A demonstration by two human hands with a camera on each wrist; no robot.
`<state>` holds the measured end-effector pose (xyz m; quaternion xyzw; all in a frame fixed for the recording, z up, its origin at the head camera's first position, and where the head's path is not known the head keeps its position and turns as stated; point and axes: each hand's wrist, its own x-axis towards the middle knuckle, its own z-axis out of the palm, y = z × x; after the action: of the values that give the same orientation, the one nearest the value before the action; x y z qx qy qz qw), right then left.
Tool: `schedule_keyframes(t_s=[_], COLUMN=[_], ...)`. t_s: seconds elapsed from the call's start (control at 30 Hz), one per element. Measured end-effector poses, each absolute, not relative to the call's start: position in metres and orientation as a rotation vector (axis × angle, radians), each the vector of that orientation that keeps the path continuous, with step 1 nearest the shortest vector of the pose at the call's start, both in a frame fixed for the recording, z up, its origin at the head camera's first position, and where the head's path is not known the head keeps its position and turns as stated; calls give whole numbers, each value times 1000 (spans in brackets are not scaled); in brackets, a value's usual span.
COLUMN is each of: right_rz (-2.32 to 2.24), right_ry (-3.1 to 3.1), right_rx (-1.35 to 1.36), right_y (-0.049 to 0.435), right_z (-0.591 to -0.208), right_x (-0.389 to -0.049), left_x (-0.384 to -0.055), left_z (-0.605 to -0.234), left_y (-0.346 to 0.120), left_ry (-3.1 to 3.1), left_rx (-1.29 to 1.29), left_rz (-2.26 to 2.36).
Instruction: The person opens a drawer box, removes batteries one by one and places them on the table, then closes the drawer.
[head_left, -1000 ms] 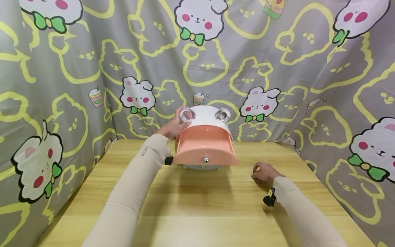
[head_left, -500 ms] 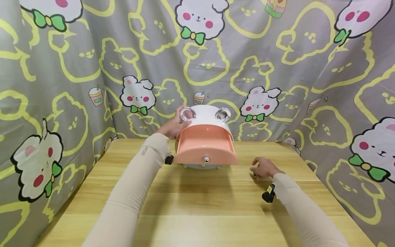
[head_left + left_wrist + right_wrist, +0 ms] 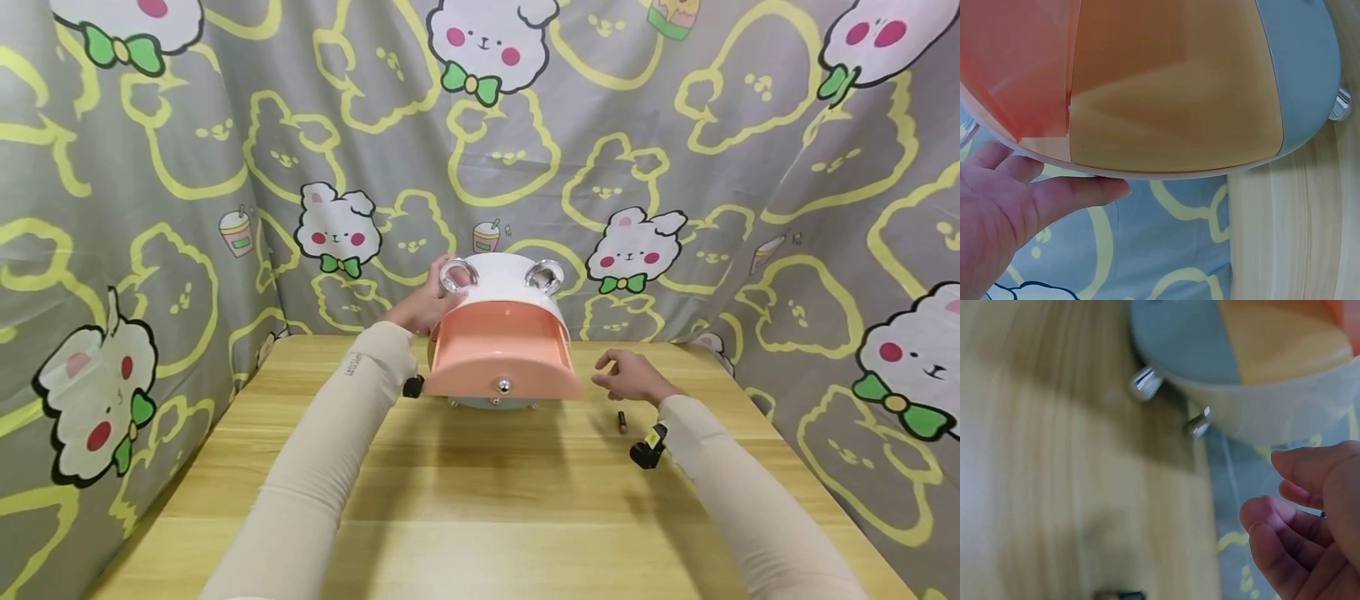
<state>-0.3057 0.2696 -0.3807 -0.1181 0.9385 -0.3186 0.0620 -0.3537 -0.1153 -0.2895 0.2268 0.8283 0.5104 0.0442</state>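
A white, rounded desktop drawer box (image 3: 501, 271) with two silver ring ears stands toward the back of the table. Its coral top drawer (image 3: 504, 375) is pulled out and nothing shows inside. My left hand (image 3: 427, 302) rests against the box's left side beside an ear. In the left wrist view, one straight finger (image 3: 1085, 195) presses along the shell's edge. My right hand (image 3: 630, 377) hovers right of the drawer, fingers loosely bent, holding nothing. Below it on the table lies a small dark cylinder with a coppery end (image 3: 622, 422), like a battery.
Under the coral drawer, the wrist views show a yellow-orange drawer (image 3: 1179, 94) and a blue-grey base (image 3: 1182, 344) on silver feet (image 3: 1145, 384). A printed curtain (image 3: 510, 167) hangs behind and along both sides of the wooden table (image 3: 480, 492).
My right hand has let go of the small dark cylinder, leaving it on the table, and has moved up and left toward the drawer box. My left hand stays in place.
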Motion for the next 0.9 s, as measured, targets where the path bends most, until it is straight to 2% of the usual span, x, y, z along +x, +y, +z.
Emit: schedule_keyframes(t_s=[0.4, 0.57, 0.9], right_rz=[-1065, -1073, -1080], right_ry=[2797, 2757, 2680], right_rx=[-568, -653, -697], right_y=[248, 245, 233], right_z=[-334, -324, -300], right_x=[-304, -303, -297], left_x=[-346, -352, -349], left_z=[-282, -292, -297], left_y=[-113, -113, -116], left_ry=[2509, 2556, 2558], left_rx=[655, 667, 610], left_rz=[1560, 1536, 1482])
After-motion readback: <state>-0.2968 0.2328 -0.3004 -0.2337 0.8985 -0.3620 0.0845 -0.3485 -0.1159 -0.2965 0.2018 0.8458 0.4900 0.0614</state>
